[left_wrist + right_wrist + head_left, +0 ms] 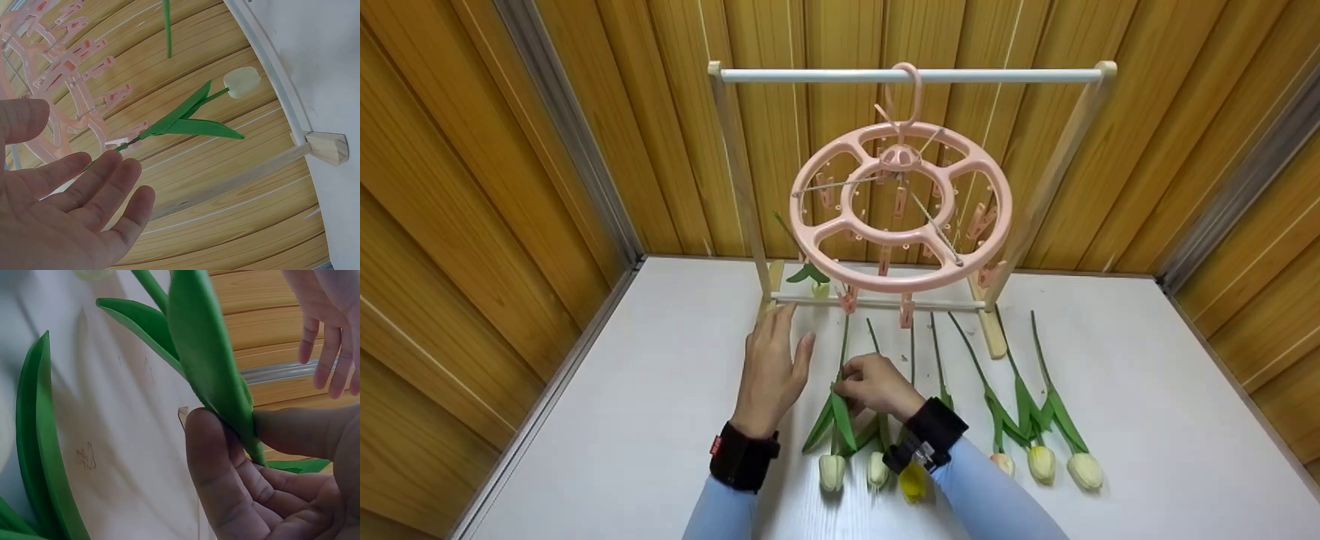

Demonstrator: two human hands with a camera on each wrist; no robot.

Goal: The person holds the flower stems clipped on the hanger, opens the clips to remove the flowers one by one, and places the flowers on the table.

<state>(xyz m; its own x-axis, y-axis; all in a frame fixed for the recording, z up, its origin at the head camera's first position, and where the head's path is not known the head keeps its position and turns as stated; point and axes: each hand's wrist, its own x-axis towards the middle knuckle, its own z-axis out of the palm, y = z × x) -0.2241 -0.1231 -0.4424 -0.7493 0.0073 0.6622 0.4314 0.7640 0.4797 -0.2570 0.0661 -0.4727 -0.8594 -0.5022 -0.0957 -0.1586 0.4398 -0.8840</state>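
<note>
My right hand [877, 384] pinches the stem of a whitish tulip [831, 472] between thumb and fingers, just where its green leaves [205, 343] begin. The bloom points toward me and the stem away. My left hand [771, 371] is raised to the left of that stem, fingers extended and holding nothing. Beyond its fingertips another white tulip [242, 82] hangs bloom-down from a clothespin on the round pink drying hanger [901, 281]. More pink clothespins [907, 311] dangle from the hanger's rings.
The hanger hooks over the white bar [810, 76] of a wooden-legged rack [1054, 176]. Several tulips, among them a yellow one [913, 481] and a cream one [1085, 471], lie in a row on the white table [607, 420]. Wood-patterned walls [457, 225] enclose the back and sides.
</note>
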